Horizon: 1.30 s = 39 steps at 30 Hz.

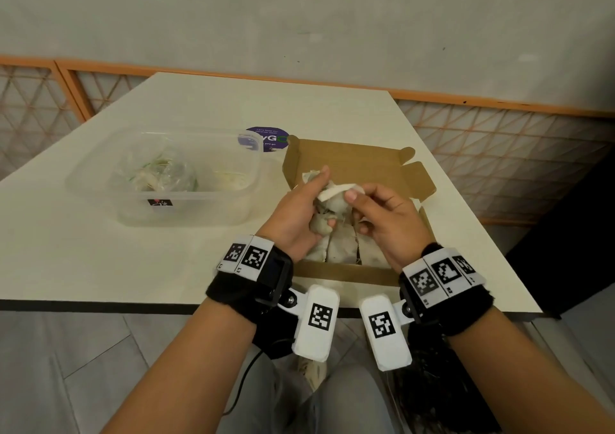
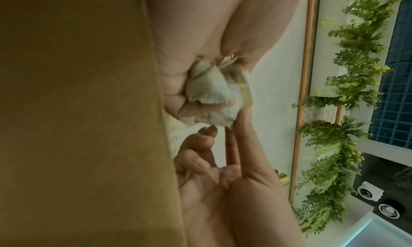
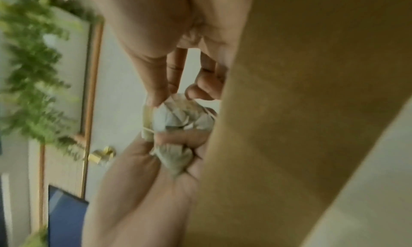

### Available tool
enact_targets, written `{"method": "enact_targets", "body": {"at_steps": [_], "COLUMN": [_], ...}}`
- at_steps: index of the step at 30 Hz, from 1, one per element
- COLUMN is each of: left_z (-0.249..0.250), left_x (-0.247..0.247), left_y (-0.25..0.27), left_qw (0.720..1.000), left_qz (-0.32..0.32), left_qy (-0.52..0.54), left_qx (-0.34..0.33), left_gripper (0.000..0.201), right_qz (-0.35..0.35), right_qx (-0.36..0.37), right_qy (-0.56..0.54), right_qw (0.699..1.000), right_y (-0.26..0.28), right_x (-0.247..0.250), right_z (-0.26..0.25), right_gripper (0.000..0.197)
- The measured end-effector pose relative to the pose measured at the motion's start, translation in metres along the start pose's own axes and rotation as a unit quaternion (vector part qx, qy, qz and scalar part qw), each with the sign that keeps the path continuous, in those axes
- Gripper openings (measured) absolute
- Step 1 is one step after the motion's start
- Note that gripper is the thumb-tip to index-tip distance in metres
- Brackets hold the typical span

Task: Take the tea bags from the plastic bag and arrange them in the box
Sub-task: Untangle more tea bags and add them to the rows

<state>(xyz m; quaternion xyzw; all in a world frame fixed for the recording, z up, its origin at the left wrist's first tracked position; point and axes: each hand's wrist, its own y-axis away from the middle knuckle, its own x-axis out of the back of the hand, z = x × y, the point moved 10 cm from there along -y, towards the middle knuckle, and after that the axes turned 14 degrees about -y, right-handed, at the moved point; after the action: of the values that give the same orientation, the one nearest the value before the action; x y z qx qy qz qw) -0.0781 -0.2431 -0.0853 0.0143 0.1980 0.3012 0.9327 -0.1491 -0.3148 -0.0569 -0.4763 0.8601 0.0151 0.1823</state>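
Note:
Over the open cardboard box (image 1: 362, 164), my left hand (image 1: 316, 200) grips a crumpled clump of white tea bags (image 1: 327, 207). My right hand (image 1: 357, 197) pinches the upper edge of one tea bag in that clump between thumb and forefinger. A few tea bags (image 1: 339, 250) lie side by side in the box's near end, under my hands. In the left wrist view the clump (image 2: 209, 90) sits in my curled fingers, with the right hand (image 2: 236, 120) pinching its corner. The right wrist view shows the same tea bags (image 3: 178, 116). The plastic bag (image 1: 159, 175) lies in a clear tub.
The clear plastic tub (image 1: 186, 213) stands left of the box on the white table (image 1: 66, 250). A round purple sticker (image 1: 266, 139) lies behind them. The box's flaps (image 1: 419, 180) stand open at the right. The table's front edge is just below my wrists.

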Motion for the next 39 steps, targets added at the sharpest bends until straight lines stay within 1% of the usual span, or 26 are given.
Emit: {"method": "enact_targets", "body": {"at_steps": [3, 6, 8, 12, 13, 17, 19, 20, 22, 23, 25, 27, 29, 32, 34, 37, 39], "left_z": [0.004, 0.007, 0.007, 0.005, 0.005, 0.006, 0.005, 0.004, 0.005, 0.006, 0.007, 0.007, 0.008, 0.008, 0.008, 0.007, 0.007], "left_x": [-0.007, -0.015, -0.018, -0.022, -0.021, -0.013, -0.004, 0.0, 0.005, 0.007, 0.006, 0.004, 0.003, 0.003, 0.003, 0.002, 0.003], "left_y": [0.001, 0.004, 0.006, 0.01, 0.01, 0.01, 0.007, 0.006, 0.005, 0.005, 0.006, 0.006, 0.006, 0.007, 0.007, 0.007, 0.007], "left_qw": [0.999, 0.996, 0.994, 0.992, 0.993, 0.998, 1.0, 1.0, 0.999, 0.998, 0.998, 0.998, 0.997, 0.997, 0.996, 0.996, 0.996], "left_qz": [-0.025, -0.056, -0.068, -0.082, -0.077, -0.033, 0.003, 0.019, 0.045, 0.052, 0.056, 0.052, 0.047, 0.052, 0.056, 0.054, 0.056], "left_qy": [-0.031, -0.062, -0.076, -0.089, -0.083, -0.041, -0.016, -0.005, 0.009, 0.008, -0.006, -0.026, -0.036, -0.041, -0.052, -0.059, -0.061], "left_qx": [-0.017, -0.038, -0.046, -0.041, -0.036, -0.022, -0.016, -0.015, -0.02, -0.024, -0.032, -0.038, -0.039, -0.041, -0.039, -0.035, -0.037], "left_gripper": [0.056, 0.064, 0.059, 0.033, 0.027, 0.011, 0.005, 0.006, 0.007, 0.007, 0.009, 0.012, 0.017, 0.032, 0.028, 0.012, 0.009], "right_qz": [0.02, 0.019, 0.03, 0.069, 0.076, 0.083, 0.092, 0.092, 0.074, 0.06, 0.028, 0.015, 0.033, 0.074, 0.086, 0.095, 0.103], "right_qx": [-0.026, -0.04, -0.041, -0.036, -0.036, -0.035, -0.032, -0.03, -0.024, -0.026, -0.036, -0.047, -0.04, -0.015, -0.002, 0.018, 0.029], "right_qy": [-0.099, -0.141, -0.148, -0.193, -0.203, -0.211, -0.243, -0.269, -0.311, -0.319, -0.308, -0.269, -0.217, -0.165, -0.134, -0.072, -0.036], "right_qw": [0.995, 0.989, 0.988, 0.978, 0.976, 0.973, 0.965, 0.958, 0.947, 0.945, 0.95, 0.962, 0.975, 0.983, 0.987, 0.993, 0.994], "right_y": [-0.002, -0.002, -0.002, -0.003, -0.004, -0.007, -0.009, -0.009, -0.009, -0.009, -0.006, -0.005, -0.006, -0.009, -0.009, -0.009, -0.009], "right_x": [0.004, 0.002, 0.005, 0.015, 0.018, 0.023, 0.026, 0.027, 0.023, 0.02, 0.011, 0.006, 0.01, 0.02, 0.023, 0.024, 0.025], "right_z": [0.002, 0.003, 0.002, 0.001, 0.001, 0.001, 0.001, 0.0, -0.003, -0.005, -0.008, -0.005, -0.002, -0.001, -0.001, -0.001, -0.002], "right_gripper": [0.008, 0.009, 0.014, 0.015, 0.015, 0.005, 0.008, 0.012, 0.021, 0.021, 0.017, 0.011, 0.002, 0.011, 0.013, 0.011, 0.01]}}
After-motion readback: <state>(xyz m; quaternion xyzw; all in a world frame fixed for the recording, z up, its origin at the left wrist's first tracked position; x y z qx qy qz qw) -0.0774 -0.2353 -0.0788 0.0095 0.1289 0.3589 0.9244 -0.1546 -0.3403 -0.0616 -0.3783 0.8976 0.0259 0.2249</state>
